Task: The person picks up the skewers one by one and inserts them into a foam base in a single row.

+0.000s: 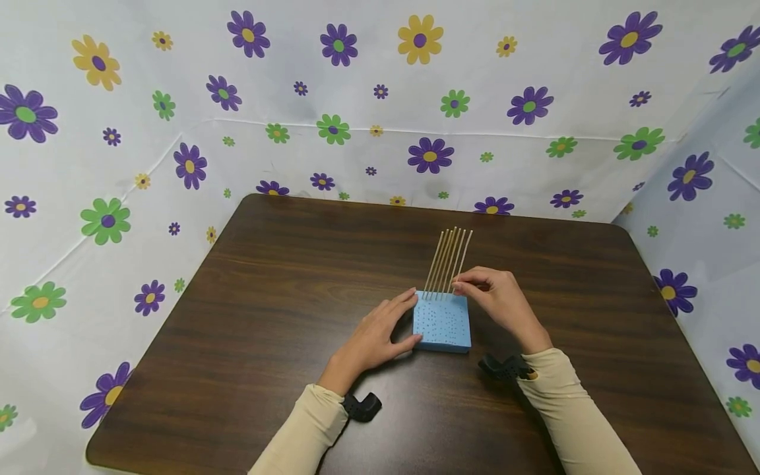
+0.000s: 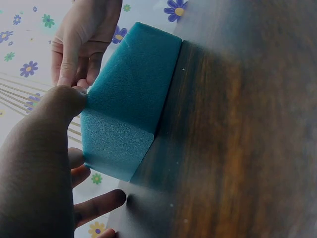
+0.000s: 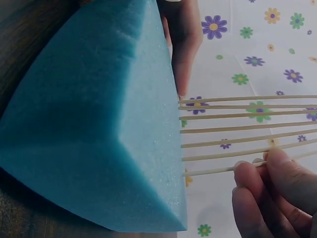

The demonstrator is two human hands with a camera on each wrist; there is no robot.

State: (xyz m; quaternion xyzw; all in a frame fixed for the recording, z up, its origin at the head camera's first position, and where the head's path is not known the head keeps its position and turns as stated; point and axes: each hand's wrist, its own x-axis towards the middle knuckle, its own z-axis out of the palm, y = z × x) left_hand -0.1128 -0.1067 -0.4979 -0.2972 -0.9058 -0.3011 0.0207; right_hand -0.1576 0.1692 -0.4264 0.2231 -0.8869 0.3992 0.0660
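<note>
A light blue foam block [image 1: 442, 326], dotted with small holes on top, lies on the table. Several thin wooden skewers [image 1: 440, 264] stand in a row along its far edge. My right hand [image 1: 497, 298] pinches the rightmost skewer [image 3: 213, 171] between thumb and fingertips, a little above the foam; that skewer's lower end meets the block in the right wrist view. At the block's left side, my left hand [image 1: 369, 340] touches it with the thumb near the front corner and the fingers at the far corner, fairly straight. The left wrist view shows the foam's side [image 2: 133, 74], hiding most of the holes.
The dark wooden table [image 1: 267, 316] stretches around the block on all sides. Behind it and at both sides hangs a white cloth [image 1: 356, 99] printed with flowers. A black camera band [image 1: 362, 407] sits on each wrist, over beige sleeves [image 1: 305, 429].
</note>
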